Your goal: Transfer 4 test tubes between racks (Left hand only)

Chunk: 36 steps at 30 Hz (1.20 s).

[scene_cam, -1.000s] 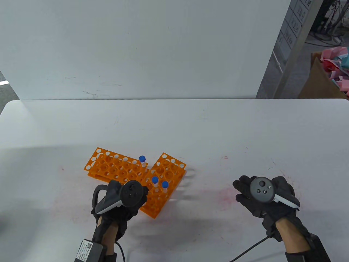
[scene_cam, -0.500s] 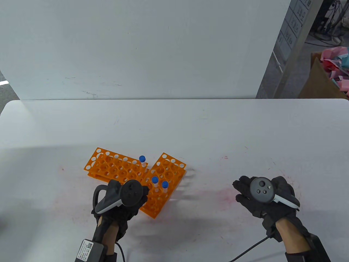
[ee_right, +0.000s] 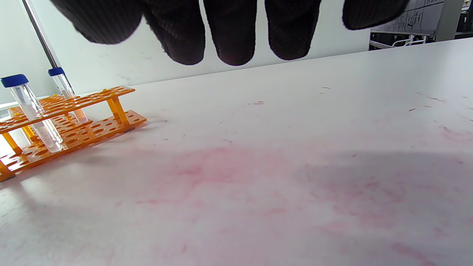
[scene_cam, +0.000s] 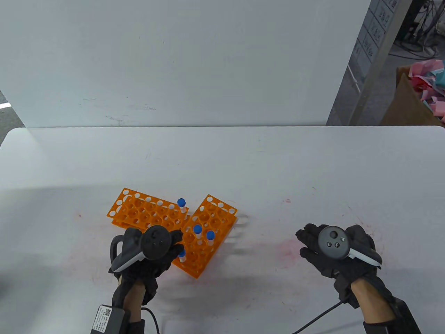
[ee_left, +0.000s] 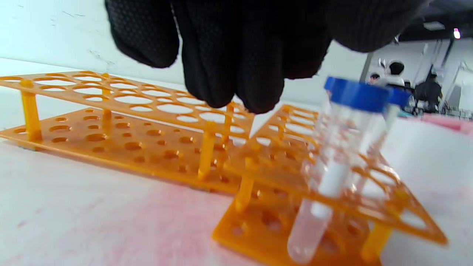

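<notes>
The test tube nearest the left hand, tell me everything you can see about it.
The test tube is clear plastic with a blue screw cap and a white band along its side. It stands tilted in a near-corner hole of the right orange rack, its rounded tip resting on the rack's base plate. The left hand is just beside it; its fingers hang above without touching it.

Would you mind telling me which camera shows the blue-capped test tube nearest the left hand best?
The left wrist view: the clear blue-capped test tube fills the frame, tilted in the orange plastic rack. The table view shows it small beside the left hand; which tube it is in the right wrist view is uncertain.
</notes>
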Motion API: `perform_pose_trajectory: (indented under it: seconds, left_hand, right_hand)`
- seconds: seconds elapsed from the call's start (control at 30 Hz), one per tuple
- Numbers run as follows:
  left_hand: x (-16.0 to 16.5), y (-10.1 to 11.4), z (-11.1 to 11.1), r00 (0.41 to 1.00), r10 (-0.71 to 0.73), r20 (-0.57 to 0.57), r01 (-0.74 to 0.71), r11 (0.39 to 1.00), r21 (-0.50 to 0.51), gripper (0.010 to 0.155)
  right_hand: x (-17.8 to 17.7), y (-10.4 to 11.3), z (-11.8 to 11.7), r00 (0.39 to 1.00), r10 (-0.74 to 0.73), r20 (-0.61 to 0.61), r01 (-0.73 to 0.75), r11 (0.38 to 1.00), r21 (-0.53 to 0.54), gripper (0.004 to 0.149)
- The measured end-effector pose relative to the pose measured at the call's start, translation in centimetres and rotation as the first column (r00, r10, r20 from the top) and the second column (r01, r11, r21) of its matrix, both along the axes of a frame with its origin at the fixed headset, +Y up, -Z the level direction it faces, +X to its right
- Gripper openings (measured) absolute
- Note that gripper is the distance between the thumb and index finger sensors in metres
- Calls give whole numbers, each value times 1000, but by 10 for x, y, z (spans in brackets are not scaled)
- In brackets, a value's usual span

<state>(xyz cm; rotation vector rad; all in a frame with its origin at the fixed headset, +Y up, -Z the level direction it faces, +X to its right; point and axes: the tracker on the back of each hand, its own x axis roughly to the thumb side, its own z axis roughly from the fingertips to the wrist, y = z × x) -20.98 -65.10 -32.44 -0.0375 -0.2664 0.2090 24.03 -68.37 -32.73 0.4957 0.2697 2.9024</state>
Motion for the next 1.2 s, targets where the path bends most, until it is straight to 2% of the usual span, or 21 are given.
perform_pose_trajectory:
  seconds: [0.13, 0.27, 0.63, 0.8, 1.2]
  left_hand:
    - [-3, 4, -7, 999, 30, -37, -29, 999, 30, 55]
    - [5, 5, -22, 994, -97, -43, 97, 995, -6, 56]
    - [37, 13, -63, 948, -308, -82, 315, 944, 95, 60]
    - [47, 13, -81, 918, -377, -119, 388, 918, 84, 61]
    - [51, -4, -103, 906, -397, -145, 403, 915, 6, 59]
  right_hand:
    - [-1, 0, 1, 1000, 3, -2, -3, 1000, 1, 59]
    - [0, 1, 0, 1000, -10, 3, 10, 1000, 10, 60]
    - [1, 4, 1, 1000, -10, 6, 10, 1000, 28, 59]
    - [3, 5, 1, 1000, -11, 9, 11, 999, 34, 59]
    - [5, 8, 2, 1000, -12, 14, 11, 999, 48, 59]
